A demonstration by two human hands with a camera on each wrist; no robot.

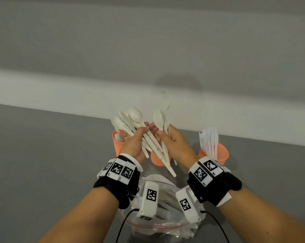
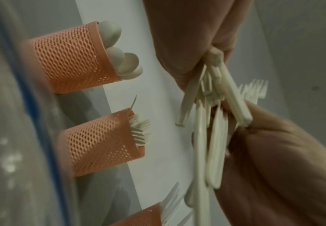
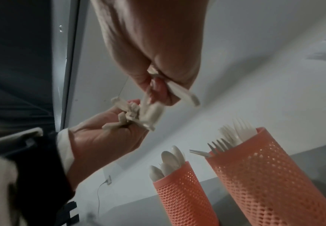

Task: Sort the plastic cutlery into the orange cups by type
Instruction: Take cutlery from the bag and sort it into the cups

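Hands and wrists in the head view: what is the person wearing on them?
Both hands, left and right, are bare, and the forearms carry no sleeves. Each wrist wears a black band with a white edge, ringed by white blocks printed with black square markers. A white box-shaped camera hangs under each wrist, also marked, with a black cable leading away.

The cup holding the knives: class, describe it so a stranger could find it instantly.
Three orange mesh cups stand along the grey table's far edge. The knife cup is the rightmost, beyond the right hand. Only it holds flat white blades, not spoons or forks.
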